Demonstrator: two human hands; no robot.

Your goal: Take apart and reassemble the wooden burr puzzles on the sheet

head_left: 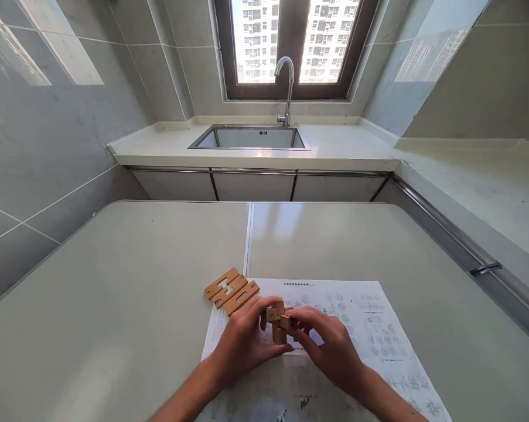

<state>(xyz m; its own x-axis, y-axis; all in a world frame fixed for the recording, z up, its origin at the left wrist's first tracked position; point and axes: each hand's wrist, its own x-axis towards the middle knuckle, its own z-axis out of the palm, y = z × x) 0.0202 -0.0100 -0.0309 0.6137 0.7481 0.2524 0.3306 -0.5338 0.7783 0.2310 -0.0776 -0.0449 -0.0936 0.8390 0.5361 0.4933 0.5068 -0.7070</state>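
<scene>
Several interlocked wooden puzzle pieces [279,334] form a small cross-shaped block above the instruction sheet [369,328]. My left hand [246,337] grips this block from the left, fingers on top and thumb beneath. On the right side, my right hand [328,340] pinches a wooden piece [287,322] that sticks out of the block. Just beyond my left hand lie flat wooden pieces [241,297] with cutouts and dark numbers, side by side, partly over the sheet's upper left corner. My fingers hide part of the block.
The pale table [128,281] has a seam [248,234] running down its far half. Past it stands a white counter [343,140] with a sink [255,138] and a faucet [287,88] below a window. A metal rail [449,220] runs along the right.
</scene>
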